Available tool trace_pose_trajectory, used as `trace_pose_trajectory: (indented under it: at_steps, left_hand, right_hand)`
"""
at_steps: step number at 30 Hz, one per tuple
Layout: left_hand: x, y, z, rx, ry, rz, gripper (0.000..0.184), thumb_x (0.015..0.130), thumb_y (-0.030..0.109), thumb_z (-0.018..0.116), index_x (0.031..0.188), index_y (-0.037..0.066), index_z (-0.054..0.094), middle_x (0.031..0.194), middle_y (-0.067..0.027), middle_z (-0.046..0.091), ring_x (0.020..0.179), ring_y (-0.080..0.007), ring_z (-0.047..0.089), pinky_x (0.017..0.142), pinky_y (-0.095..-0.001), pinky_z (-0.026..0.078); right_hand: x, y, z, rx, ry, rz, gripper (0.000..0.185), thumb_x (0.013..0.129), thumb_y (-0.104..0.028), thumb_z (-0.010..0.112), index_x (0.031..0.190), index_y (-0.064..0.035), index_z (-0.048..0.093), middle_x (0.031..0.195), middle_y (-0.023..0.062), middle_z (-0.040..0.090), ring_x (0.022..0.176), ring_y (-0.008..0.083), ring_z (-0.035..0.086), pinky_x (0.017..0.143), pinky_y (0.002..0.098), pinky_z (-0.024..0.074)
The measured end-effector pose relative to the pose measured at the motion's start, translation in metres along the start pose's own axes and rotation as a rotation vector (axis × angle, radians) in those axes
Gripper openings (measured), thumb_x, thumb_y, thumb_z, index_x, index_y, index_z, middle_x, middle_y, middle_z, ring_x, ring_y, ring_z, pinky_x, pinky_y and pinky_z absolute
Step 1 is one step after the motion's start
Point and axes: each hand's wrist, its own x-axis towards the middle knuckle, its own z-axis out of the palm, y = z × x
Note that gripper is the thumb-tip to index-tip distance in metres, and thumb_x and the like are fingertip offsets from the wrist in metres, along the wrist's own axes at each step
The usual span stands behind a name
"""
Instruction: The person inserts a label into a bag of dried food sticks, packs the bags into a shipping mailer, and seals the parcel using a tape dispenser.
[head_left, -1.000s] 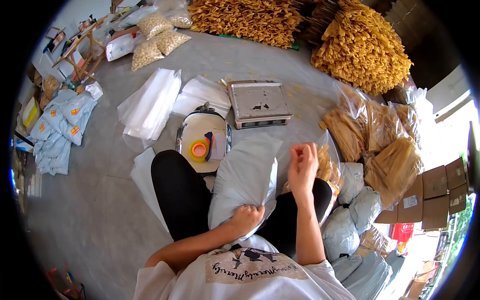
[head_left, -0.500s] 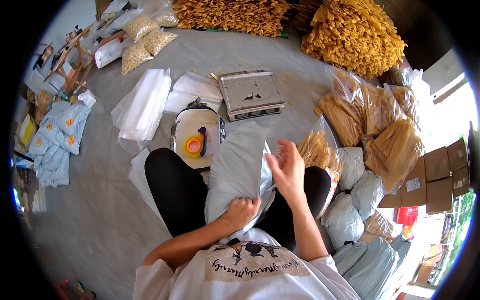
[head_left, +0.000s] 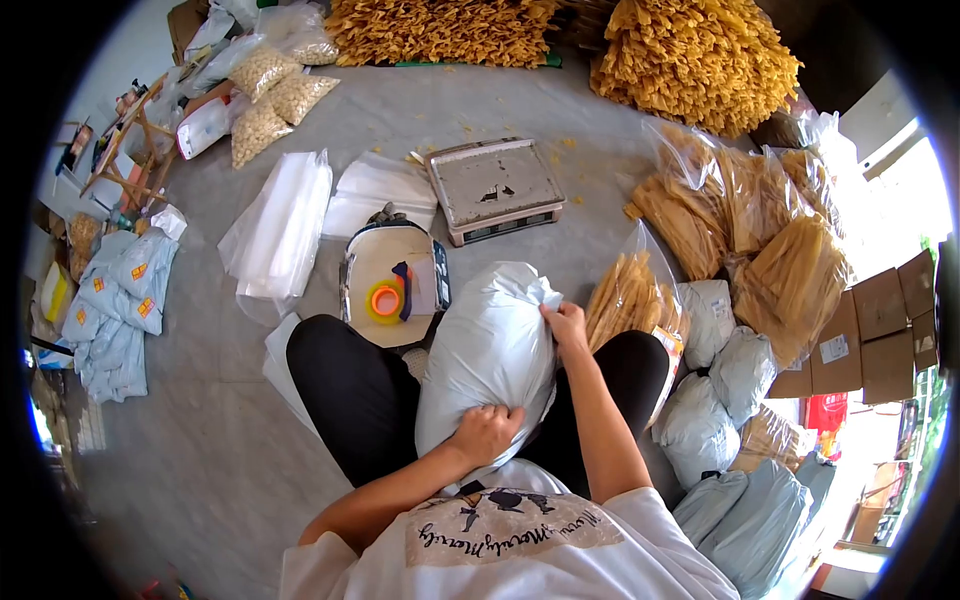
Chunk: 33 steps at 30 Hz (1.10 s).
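A full, pale grey plastic mailing bag [head_left: 485, 360] stands between my knees, bulging and creased. My left hand [head_left: 487, 432] is closed on its lower front, gripping the plastic. At the bag's upper right side, my right hand [head_left: 566, 326] pinches a gathered edge of it. What is inside the bag is hidden. Just beyond the bag, a container with a cream inside [head_left: 362, 275] holds an orange-and-yellow tape roll [head_left: 385, 301] and a dark blue tool [head_left: 404, 285], perhaps a tape cutter.
A flat weighing scale [head_left: 495, 185] sits ahead, with clear plastic bags [head_left: 280, 225] to its left. Bagged yellow dried sticks [head_left: 685, 225], filled grey bags [head_left: 697, 430] and cardboard boxes [head_left: 835, 355] line the right. Printed grey parcels [head_left: 125, 280] are piled at the left.
My right hand has gone from open above the bag's right edge to pinching that edge. The bag's loose upper flap is now folded over and the bag looks rounder.
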Motion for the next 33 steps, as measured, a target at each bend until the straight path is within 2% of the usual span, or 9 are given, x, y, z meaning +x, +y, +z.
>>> trace_pose_trajectory:
  at_steps: [2, 7, 8, 14, 16, 20, 23, 28, 33]
  left_hand:
    - [0.0, -0.007, 0.008, -0.057, 0.0, -0.008, 0.004, 0.072, 0.01, 0.052, 0.075, 0.008, 0.051, 0.059, -0.0075, 0.057, 0.052, -0.0211, 0.061, 0.045, -0.0319, 0.047]
    - [0.026, 0.0, -0.06, -0.301, -0.386, -0.295, 0.006, 0.077, 0.006, 0.049, 0.082, 0.002, 0.051, 0.069, -0.0179, 0.06, 0.065, -0.0371, 0.062, 0.055, -0.0441, 0.049]
    - [0.023, 0.004, -0.072, -0.308, -0.396, -0.307, 0.006, 0.077, 0.006, 0.049, 0.082, 0.002, 0.051, 0.069, -0.0179, 0.06, 0.065, -0.0371, 0.062, 0.055, -0.0441, 0.049]
    - [-0.023, 0.011, -0.11, -0.495, -0.382, -0.49, 0.023, 0.082, 0.008, 0.052, 0.104, 0.005, 0.049, 0.085, -0.0175, 0.063, 0.079, -0.0357, 0.06, 0.07, -0.045, 0.046]
    - [-0.027, 0.019, -0.129, -0.452, -0.412, -0.54, 0.021, 0.083, 0.009, 0.052, 0.103, 0.005, 0.05, 0.083, -0.0173, 0.063, 0.077, -0.0354, 0.06, 0.068, -0.0449, 0.046]
    - [-0.025, 0.03, -0.144, -0.383, -0.396, -0.585, 0.015, 0.084, 0.011, 0.052, 0.097, 0.004, 0.053, 0.073, -0.0163, 0.062, 0.065, -0.0343, 0.06, 0.059, -0.0437, 0.047]
    - [-0.022, 0.03, -0.142, -0.354, -0.275, -0.485, 0.011, 0.085, 0.011, 0.052, 0.093, 0.004, 0.051, 0.067, -0.0158, 0.061, 0.059, -0.0341, 0.059, 0.054, -0.043, 0.047]
    - [-0.028, 0.039, -0.099, -0.339, -0.242, -0.393, 0.006, 0.081, 0.006, 0.05, 0.084, 0.001, 0.048, 0.061, -0.0184, 0.058, 0.057, -0.0351, 0.059, 0.052, -0.0431, 0.046]
    - [-0.045, 0.009, -0.053, -0.268, -0.447, -0.438, 0.017, 0.074, 0.0, 0.051, 0.09, -0.001, 0.046, 0.063, -0.0213, 0.059, 0.061, -0.0391, 0.06, 0.055, -0.0461, 0.047]
  right_hand:
    - [-0.006, -0.001, 0.016, 0.004, 0.026, 0.019, 0.024, 0.077, -0.02, 0.071, 0.067, -0.0006, 0.059, 0.06, -0.0027, 0.049, 0.054, 0.0083, 0.04, 0.048, 0.0289, 0.0311]
    - [-0.017, -0.015, 0.021, -0.234, 0.076, -0.063, 0.036, 0.074, -0.03, 0.07, 0.068, 0.0035, 0.058, 0.055, 0.0049, 0.049, 0.056, 0.0105, 0.043, 0.051, 0.0347, 0.0377]
    - [-0.018, -0.022, 0.016, -0.257, 0.018, 0.031, 0.043, 0.072, -0.038, 0.07, 0.075, 0.0044, 0.06, 0.075, 0.0196, 0.062, 0.073, 0.0285, 0.06, 0.068, 0.0388, 0.0449]
    - [-0.086, -0.037, -0.024, -0.367, 0.189, -0.189, 0.045, 0.079, -0.038, 0.064, 0.095, 0.0023, 0.052, 0.075, 0.0174, 0.061, 0.078, 0.034, 0.061, 0.07, 0.0416, 0.0461]
    - [-0.131, -0.056, -0.043, -0.443, 0.134, -0.328, 0.036, 0.082, -0.031, 0.062, 0.094, 0.0004, 0.05, 0.074, 0.0165, 0.061, 0.072, 0.0321, 0.062, 0.064, 0.0389, 0.0469]
    - [-0.189, -0.054, -0.066, -0.605, -0.51, -0.303, 0.054, 0.071, -0.032, 0.076, 0.105, -0.0021, 0.046, 0.065, 0.0099, 0.059, 0.06, 0.0207, 0.061, 0.055, 0.0321, 0.0467]
    - [-0.218, -0.027, -0.036, -0.542, -0.564, -0.291, 0.079, 0.06, -0.043, 0.082, 0.105, 0.0066, 0.039, 0.073, 0.0166, 0.062, 0.067, 0.0274, 0.063, 0.063, 0.035, 0.0505]
    - [-0.18, 0.02, 0.038, -0.422, -0.307, -0.421, 0.053, 0.068, -0.015, 0.069, 0.1, 0.0094, 0.034, 0.075, 0.031, 0.057, 0.073, 0.048, 0.057, 0.066, 0.0464, 0.0483]
    - [-0.165, 0.017, 0.019, -0.165, -0.519, -0.447, 0.05, 0.064, -0.011, 0.073, 0.099, 0.0007, 0.04, 0.069, 0.0195, 0.058, 0.065, 0.0363, 0.059, 0.061, 0.0409, 0.0458]
